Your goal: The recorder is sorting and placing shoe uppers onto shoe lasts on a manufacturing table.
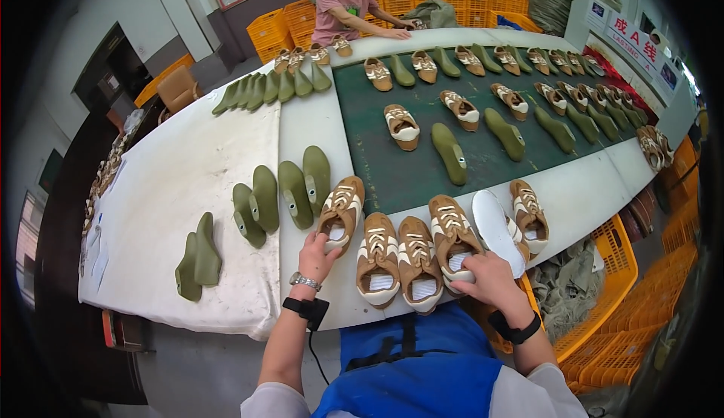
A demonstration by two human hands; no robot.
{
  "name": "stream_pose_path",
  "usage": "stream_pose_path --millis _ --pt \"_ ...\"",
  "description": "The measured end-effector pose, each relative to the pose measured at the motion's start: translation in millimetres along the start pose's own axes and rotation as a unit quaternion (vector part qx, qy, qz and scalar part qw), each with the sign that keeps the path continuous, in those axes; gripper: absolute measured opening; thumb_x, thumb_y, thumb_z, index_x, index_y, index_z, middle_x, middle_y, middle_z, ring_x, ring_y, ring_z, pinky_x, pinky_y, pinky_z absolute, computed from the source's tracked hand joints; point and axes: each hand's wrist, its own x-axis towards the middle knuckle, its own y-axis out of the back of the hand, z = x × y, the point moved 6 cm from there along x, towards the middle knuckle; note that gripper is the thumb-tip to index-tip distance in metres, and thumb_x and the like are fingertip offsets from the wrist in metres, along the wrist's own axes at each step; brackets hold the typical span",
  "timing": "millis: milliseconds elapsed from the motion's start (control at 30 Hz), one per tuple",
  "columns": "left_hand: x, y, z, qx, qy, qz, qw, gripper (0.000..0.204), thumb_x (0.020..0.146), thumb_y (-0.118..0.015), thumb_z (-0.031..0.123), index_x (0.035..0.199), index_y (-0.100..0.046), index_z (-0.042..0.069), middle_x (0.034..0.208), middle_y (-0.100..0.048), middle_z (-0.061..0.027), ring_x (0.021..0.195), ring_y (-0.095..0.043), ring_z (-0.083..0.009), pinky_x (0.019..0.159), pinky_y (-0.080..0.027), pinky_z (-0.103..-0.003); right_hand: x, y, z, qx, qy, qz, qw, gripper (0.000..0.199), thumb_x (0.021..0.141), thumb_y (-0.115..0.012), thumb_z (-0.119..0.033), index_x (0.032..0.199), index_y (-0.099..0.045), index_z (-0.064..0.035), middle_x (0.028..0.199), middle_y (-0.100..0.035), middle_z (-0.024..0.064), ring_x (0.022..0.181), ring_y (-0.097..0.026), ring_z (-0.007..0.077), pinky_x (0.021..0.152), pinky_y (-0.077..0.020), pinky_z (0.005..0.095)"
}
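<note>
Gripping a brown suede-like shoe (345,198) by its heel collar, the left hand (317,258) is closed; the right hand (492,278) likewise grips another shoe (448,218), two laced shoes (377,248) between them at the near edge of the white table (333,297). Smooth, rounded green lasts (292,192) lie leftward. Beyond, creased white cloth (173,154) spreads broadly beside a straight-edged green mat (362,139).

White table (313,128): brown shoes (377,251), green lasts (265,198).
</note>
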Motion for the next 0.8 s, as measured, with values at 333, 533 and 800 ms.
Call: stream_pose_path --millis 333,533,800 --pt "35.6 63.8 41.6 -0.049 0.037 0.059 0.996 0.035 0.070 -0.074 0.025 0.089 -0.056 0.001 0.084 -0.061 -0.0194 0.077 -0.060 -0.0357 0.064 -0.049 -0.040 2.4 -5.2 6.3 0.011 -0.005 0.015 1.000 0.033 0.065 -0.075 -0.035 0.080 -0.059 -0.0101 0.076 -0.060 0.0092 0.074 -0.056 0.0306 0.064 -0.0469 0.0402" --pt "207.2 106.2 -3.3 -0.067 0.057 0.176 0.980 0.066 0.074 -0.070 0.037 0.119 -0.042 -0.002 0.109 -0.055 -0.0269 0.102 -0.054 -0.0388 0.086 -0.046 -0.042 -3.5 -2.7 1.8 0.008 0.009 0.020 1.000 0.034 0.062 -0.077 -0.035 0.078 -0.060 -0.0104 0.072 -0.059 0.0085 0.070 -0.056 0.0290 0.061 -0.0463 0.0386" --pt "157.8 -11.3 130.2 -0.148 -0.204 -0.077 0.965 0.056 0.075 -0.071 0.032 0.120 -0.049 0.006 0.117 -0.051 -0.0177 0.111 -0.049 -0.0340 0.093 -0.043 -0.039 1.0 6.2 4.3 0.032 0.013 0.063 0.997 0.032 0.061 -0.077 -0.036 0.071 -0.061 -0.0109 0.066 -0.058 0.0053 0.065 -0.054 0.0256 0.057 -0.0443 0.0358"
